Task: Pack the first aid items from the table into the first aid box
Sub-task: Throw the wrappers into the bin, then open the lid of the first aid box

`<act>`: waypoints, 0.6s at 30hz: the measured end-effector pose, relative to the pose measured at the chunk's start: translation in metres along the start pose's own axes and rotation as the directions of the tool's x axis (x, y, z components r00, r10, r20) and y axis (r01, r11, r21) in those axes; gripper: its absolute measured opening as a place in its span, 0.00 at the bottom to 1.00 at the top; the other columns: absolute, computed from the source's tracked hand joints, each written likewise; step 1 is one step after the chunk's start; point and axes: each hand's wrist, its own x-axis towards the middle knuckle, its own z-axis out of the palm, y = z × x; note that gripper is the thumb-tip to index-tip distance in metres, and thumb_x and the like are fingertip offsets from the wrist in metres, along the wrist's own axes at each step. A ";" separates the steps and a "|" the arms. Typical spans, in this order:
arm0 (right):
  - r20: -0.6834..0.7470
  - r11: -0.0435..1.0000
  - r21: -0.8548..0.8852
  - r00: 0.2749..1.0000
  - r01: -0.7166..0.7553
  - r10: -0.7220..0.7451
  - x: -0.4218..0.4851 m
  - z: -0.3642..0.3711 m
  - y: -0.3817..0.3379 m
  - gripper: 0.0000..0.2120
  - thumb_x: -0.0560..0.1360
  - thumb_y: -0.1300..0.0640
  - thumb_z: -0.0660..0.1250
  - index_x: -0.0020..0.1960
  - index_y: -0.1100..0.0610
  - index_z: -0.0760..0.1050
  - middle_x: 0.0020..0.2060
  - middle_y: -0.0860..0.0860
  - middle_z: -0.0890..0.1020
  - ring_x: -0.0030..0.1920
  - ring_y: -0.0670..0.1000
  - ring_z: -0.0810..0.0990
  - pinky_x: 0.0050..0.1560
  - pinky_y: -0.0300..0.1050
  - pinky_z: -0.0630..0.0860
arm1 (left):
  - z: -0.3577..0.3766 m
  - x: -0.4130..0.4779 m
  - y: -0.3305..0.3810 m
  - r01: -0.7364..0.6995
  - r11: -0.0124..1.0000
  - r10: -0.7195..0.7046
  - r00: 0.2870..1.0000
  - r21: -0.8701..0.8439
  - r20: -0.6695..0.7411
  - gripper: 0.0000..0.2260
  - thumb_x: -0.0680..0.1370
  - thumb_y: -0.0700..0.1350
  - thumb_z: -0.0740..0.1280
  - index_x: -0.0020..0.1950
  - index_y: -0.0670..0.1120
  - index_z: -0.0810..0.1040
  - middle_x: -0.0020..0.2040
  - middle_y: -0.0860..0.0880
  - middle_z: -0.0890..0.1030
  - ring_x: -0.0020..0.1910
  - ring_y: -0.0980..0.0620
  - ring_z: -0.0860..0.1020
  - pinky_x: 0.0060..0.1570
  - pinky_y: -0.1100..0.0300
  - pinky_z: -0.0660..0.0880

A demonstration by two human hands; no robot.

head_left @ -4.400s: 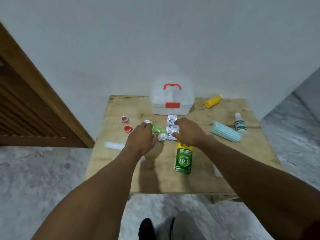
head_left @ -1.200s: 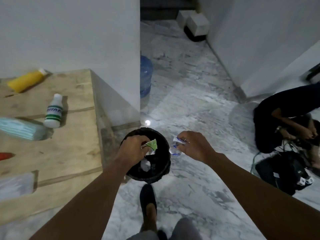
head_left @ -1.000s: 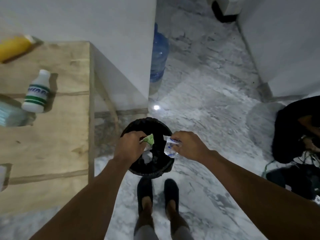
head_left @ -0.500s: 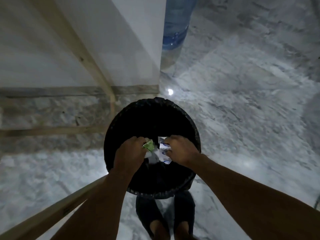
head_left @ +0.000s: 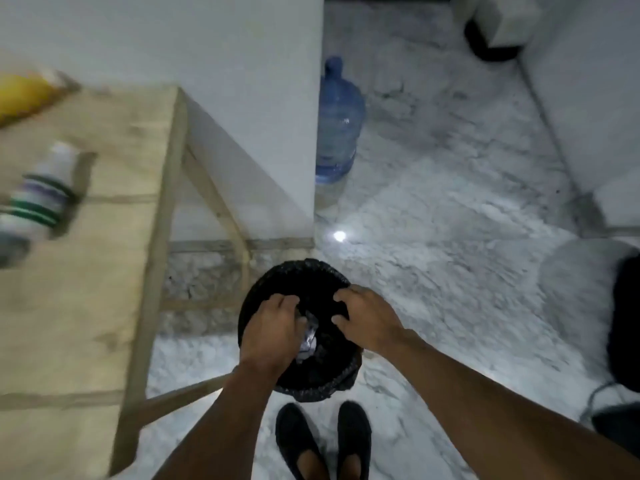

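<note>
- Landmark: a black-lined waste bin [head_left: 301,375] was seen on the marble floor, just beside the wooden table [head_left: 86,306] and directly ahead of the wearer's dark shoes [head_left: 322,441].
- The left hand [head_left: 270,334] was held over the bin's near-left rim, fingers curled downward; whether anything was pinched beneath it could not be told.
- The right hand [head_left: 367,320] was held over the bin's right rim, fingers loosely spread and apparently holding nothing.
- Crumpled silvery wrapper material [head_left: 308,337] was visible inside the bin, between the two hands.
- Task items were seen on the table, well to the left of the bin: a white bottle with green bands [head_left: 38,199], blurred, and beyond it a yellow bottle [head_left: 20,98] at the far edge. The first aid box was not in view.
- A blue water jug [head_left: 337,126] stood on the floor beyond the bin, against the wall corner.
- Handling, as judged: the white bottle is probably light, rigid plastic, smooth and somewhat slippery; it would best be grasped around the body, below the cap, and lifted upright.
- The yellow bottle, lying on its side, is likely as light and prone to roll; it would best be taken across its middle.
- Stage, as judged: packing had not visibly advanced, since items remained on the table.
</note>
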 end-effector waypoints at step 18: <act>-0.580 0.897 -0.225 0.687 0.382 -0.438 -0.194 -0.273 -0.342 0.21 0.77 0.46 0.64 0.67 0.55 0.72 0.62 0.54 0.76 0.62 0.57 0.75 0.58 0.50 0.74 | -0.432 -0.191 0.020 0.096 0.993 -0.020 0.702 0.067 -0.712 0.17 0.80 0.50 0.63 0.67 0.46 0.73 0.61 0.46 0.77 0.58 0.43 0.76 0.49 0.53 0.73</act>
